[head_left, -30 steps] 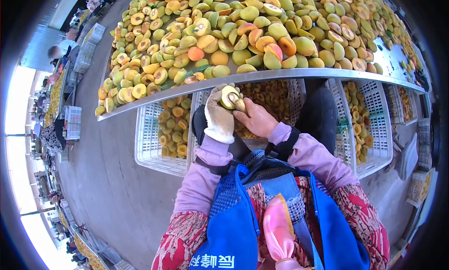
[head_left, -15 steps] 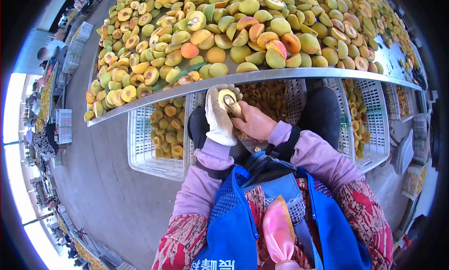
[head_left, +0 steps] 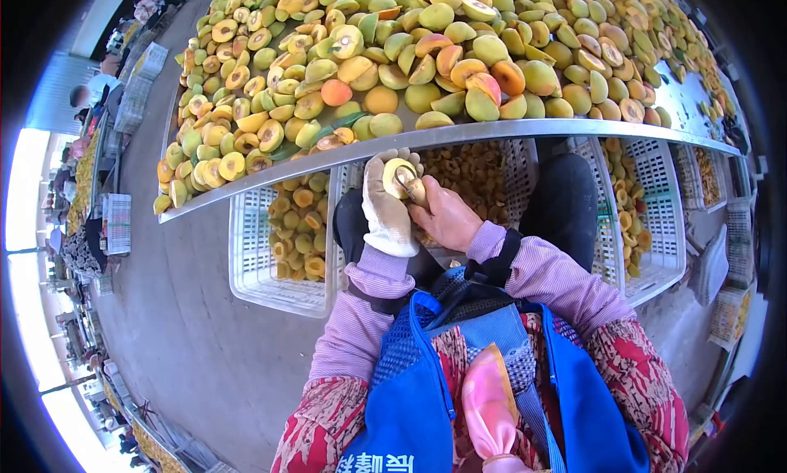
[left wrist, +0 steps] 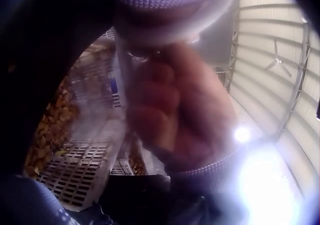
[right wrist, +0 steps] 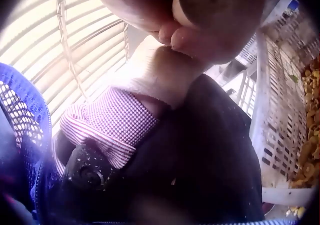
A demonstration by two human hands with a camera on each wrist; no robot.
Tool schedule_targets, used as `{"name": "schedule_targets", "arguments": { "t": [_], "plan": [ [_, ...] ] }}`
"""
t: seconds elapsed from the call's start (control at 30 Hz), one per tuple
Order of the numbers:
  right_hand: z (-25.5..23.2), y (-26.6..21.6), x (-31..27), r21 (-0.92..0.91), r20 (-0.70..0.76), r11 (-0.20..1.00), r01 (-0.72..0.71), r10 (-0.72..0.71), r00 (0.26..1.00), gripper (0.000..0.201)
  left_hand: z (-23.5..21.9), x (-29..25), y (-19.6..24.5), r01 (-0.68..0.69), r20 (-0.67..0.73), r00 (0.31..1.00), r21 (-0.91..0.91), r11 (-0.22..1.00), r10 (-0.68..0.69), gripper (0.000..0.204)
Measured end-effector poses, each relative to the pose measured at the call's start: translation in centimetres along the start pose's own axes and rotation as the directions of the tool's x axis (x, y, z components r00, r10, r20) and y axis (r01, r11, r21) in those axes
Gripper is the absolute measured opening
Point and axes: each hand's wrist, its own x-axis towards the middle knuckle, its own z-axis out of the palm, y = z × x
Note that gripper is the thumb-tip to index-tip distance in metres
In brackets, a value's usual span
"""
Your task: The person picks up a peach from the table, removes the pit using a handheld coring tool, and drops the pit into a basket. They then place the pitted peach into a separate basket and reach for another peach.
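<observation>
Near the front edge of the fruit table, my gloved left hand (head_left: 382,206) holds a peach half (head_left: 393,175), its cut face turned up. My bare right hand (head_left: 451,219) grips a pitting knife (head_left: 419,193) by its short wooden handle. The knife's curved metal loop lies against the cut face, around the middle where the stone sits. In the left wrist view the right hand (left wrist: 185,105) shows with curled fingers. The round butt of the knife handle (right wrist: 207,2) pokes out of the fist in the right wrist view.
A metal-edged table (head_left: 459,131) bears a heap of halved peaches (head_left: 393,47). Below it stand white plastic crates, one with fruit halves at left (head_left: 246,252), another at right (head_left: 660,227), and one between the knees with scraps (head_left: 471,174).
Both hands stay together by the table edge. The knife's loop has shifted slightly on the cut face, and the peach half has turned a little in the left hand.
</observation>
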Motion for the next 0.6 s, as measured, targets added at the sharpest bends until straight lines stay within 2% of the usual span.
{"name": "schedule_targets", "arguments": {
  "t": [0.1, 0.17, 0.2, 0.27, 0.3, 0.37, 0.4, 0.43, 0.47, 0.5, 0.53, 0.57, 0.6],
  "plan": [
    [0.0, 0.1, 0.2, -0.008, -0.021, 1.000, 0.001, -0.001, 1.000, 0.033, 0.2, 0.2, 0.0, -0.023, 0.002, 1.000, -0.010, 1.000, 0.023, 0.023],
    [-0.4, 0.0, 0.3, 0.052, 0.078, 0.998, 0.036, -0.040, 0.996, 0.034, 0.0, 0.0, 0.3, -0.047, 0.060, 0.997, 0.025, 0.999, 0.045, 0.024],
    [-0.4, 0.1, 0.2, 0.054, 0.078, 0.998, 0.028, -0.032, 0.996, 0.034, -0.2, -0.1, 0.5, -0.039, 0.057, 0.998, 0.027, 0.999, 0.038, 0.024],
    [-0.7, 0.3, 0.5, 0.004, 0.139, 1.000, 0.031, -0.031, 0.990, 0.034, -0.1, -0.1, 0.7, -0.065, 0.098, 0.994, 0.145, 0.987, 0.051, 0.024],
    [-0.9, 0.6, 0.6, 0.001, 0.139, 1.000, 0.025, -0.025, 0.990, 0.034, 0.2, -0.1, 1.0, -0.015, 0.074, 0.997, 0.168, 0.986, 0.002, 0.024],
    [-1.4, 1.1, 0.9, -0.147, 0.208, 0.987, -0.068, 0.098, 0.973, 0.034, 0.2, 0.2, 0.8, 0.036, 0.062, 0.997, 0.143, 0.989, -0.045, 0.023],
    [-1.5, 1.5, 1.1, -0.153, 0.205, 0.986, -0.071, 0.102, 0.974, 0.034, 0.2, 0.4, 0.7, 0.083, 0.049, 0.995, 0.120, 0.989, -0.089, 0.022],
    [-1.4, 2.0, 1.3, -0.139, 0.159, 0.990, -0.011, 0.033, 0.987, 0.034, -0.5, 0.9, 0.3, 0.068, 0.123, 0.989, 0.076, 0.995, -0.077, 0.020],
    [-1.1, 2.6, 1.5, -0.129, 0.112, 0.990, 0.055, -0.041, 0.993, 0.034, -0.7, 0.7, 0.0, 0.064, 0.127, 0.989, 0.071, 0.995, -0.073, 0.020],
    [-1.2, 2.4, 1.6, -0.076, 0.063, 0.987, 0.142, -0.137, 0.989, 0.030, -0.7, 0.4, -0.1, -0.037, 0.185, 0.983, 0.148, 0.988, 0.009, 0.021],
    [-1.8, 2.1, 1.7, -0.081, 0.058, 0.984, 0.158, -0.153, 0.986, 0.030, -0.6, 0.2, 0.2, -0.146, 0.251, 0.964, 0.220, 0.965, 0.089, 0.026],
    [-2.3, 1.8, 1.3, 0.143, 0.182, 0.986, -0.091, 0.064, 0.981, 0.030, -0.8, -0.2, 0.6, -0.035, 0.322, 0.947, 0.053, 0.998, 0.016, 0.037],
    [-2.9, 0.9, 0.9, 0.316, 0.344, 0.880, -0.355, 0.243, 0.907, 0.029, -0.3, -1.0, 0.9, -0.076, 0.319, 0.946, 0.076, 0.994, 0.047, 0.038]
  ]
}}
